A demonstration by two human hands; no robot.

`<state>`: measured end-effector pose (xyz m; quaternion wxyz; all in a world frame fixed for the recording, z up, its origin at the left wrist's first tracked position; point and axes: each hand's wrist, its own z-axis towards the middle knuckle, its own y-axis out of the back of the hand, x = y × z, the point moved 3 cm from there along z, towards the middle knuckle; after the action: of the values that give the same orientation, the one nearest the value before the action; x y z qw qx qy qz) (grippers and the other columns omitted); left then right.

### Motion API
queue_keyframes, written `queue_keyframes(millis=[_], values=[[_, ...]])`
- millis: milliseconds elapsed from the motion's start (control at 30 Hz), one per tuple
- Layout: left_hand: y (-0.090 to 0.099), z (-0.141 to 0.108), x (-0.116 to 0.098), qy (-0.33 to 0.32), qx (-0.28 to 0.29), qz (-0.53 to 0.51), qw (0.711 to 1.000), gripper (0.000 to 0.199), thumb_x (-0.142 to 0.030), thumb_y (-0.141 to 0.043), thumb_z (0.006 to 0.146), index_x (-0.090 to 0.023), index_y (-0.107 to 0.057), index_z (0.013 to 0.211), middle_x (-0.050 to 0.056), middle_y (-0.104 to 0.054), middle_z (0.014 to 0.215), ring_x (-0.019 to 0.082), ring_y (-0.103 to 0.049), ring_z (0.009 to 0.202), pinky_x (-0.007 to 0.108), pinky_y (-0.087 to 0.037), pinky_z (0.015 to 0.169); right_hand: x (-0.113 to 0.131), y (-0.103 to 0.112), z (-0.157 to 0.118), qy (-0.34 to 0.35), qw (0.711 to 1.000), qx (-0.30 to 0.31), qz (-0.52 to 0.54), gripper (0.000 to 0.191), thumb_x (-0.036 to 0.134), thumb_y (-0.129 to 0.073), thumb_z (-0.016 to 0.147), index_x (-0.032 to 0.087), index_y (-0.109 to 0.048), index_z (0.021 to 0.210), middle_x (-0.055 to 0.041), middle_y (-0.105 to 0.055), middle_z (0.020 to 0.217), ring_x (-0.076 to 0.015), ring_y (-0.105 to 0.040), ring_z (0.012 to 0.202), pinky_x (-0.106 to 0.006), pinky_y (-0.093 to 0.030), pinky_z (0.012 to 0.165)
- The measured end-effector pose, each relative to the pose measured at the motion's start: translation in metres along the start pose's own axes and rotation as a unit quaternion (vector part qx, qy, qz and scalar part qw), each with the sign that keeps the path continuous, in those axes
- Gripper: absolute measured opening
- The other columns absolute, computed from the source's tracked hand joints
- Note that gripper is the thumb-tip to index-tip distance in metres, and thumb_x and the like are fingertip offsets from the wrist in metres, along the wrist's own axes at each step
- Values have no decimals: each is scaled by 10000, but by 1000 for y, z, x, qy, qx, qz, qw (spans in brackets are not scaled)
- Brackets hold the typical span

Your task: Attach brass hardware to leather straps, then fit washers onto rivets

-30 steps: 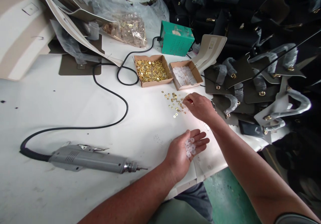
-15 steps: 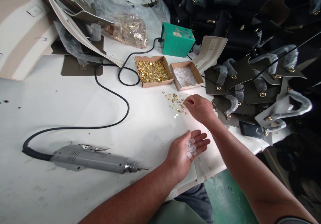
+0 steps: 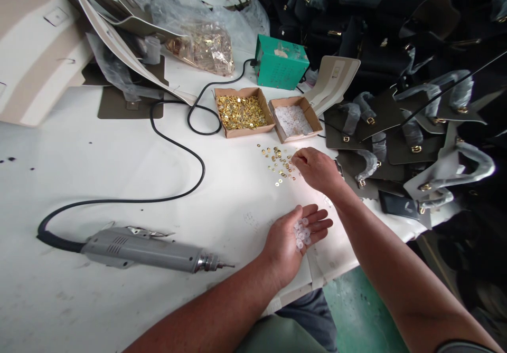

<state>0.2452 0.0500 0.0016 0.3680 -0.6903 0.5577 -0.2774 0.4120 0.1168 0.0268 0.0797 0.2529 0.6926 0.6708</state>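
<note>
Palm up, my left hand (image 3: 282, 242) carries several small translucent plastic washers (image 3: 302, 234), its fingers stretched out beneath them. Beyond it, my right hand (image 3: 317, 169) is closed, thumb and fingers drawn together low over the table. Whatever those fingertips hold, if anything, is hidden. Just left of them lies a loose scatter of small gold-coloured metal washers (image 3: 280, 164). Behind the scatter stand a cardboard box of gold-coloured metal pieces (image 3: 224, 126) and a second cardboard box of translucent washers (image 3: 282, 135).
A grey electric screwdriver (image 3: 150, 248) lies at the left, its black cord (image 3: 119, 201) curving across the white table (image 3: 174, 158). At the back are a green power box (image 3: 277, 68) and a plastic bag of gold parts (image 3: 206, 49). Bag panels with wrapped handles (image 3: 364, 165) crowd the right.
My left hand stays in place with the washers on its palm. My right hand shifts very slightly and its fingers look drawn in more closely.
</note>
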Motion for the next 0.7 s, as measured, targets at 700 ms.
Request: queue_keyframes(millis=[700], values=[[-1, -1, -1, 3, -1, -8, 1000, 351, -337, -550, 956, -56, -706, 1095, 205, -729, 1104, 314, -712, 1053, 423, -492, 994, 3, -2, -1, -40, 998, -50, -10, 195, 404, -586, 891, 248, -696, 851, -20, -723, 887, -188, -589, 758, -308, -316, 645]])
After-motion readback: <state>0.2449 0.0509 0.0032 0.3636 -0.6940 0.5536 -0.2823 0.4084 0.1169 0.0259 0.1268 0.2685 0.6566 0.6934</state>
